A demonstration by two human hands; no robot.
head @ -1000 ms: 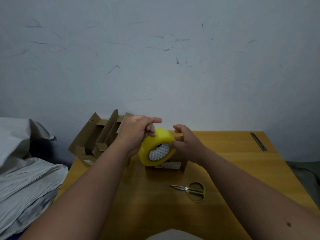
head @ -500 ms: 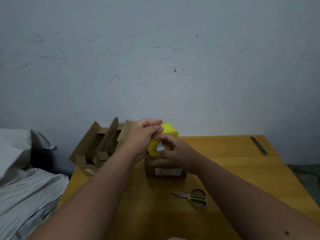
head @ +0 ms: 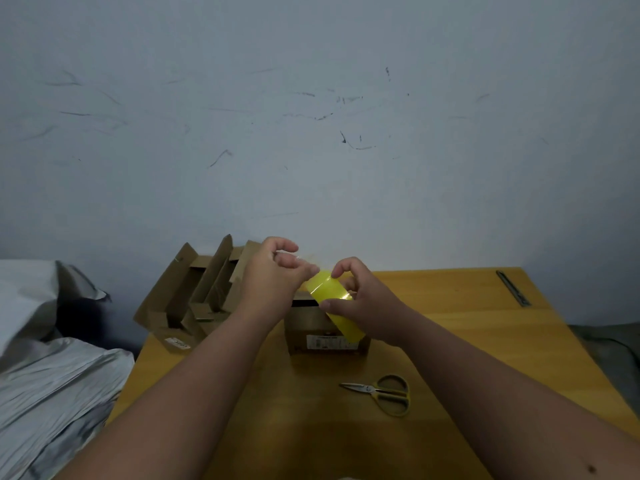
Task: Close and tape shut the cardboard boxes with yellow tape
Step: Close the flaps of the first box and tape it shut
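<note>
On wooden table [head: 450,327] | scissors [head: 381,393] | behind: scuffed wall [head: 311,133]

Nothing legible from where I stand. The closed cardboard box [head: 311,327] in front of me carries a printed label [head: 327,342] on its near side, too small to read. A white sticker [head: 178,342] on the open boxes [head: 194,299] shows blurred digits I cannot make out.
</note>
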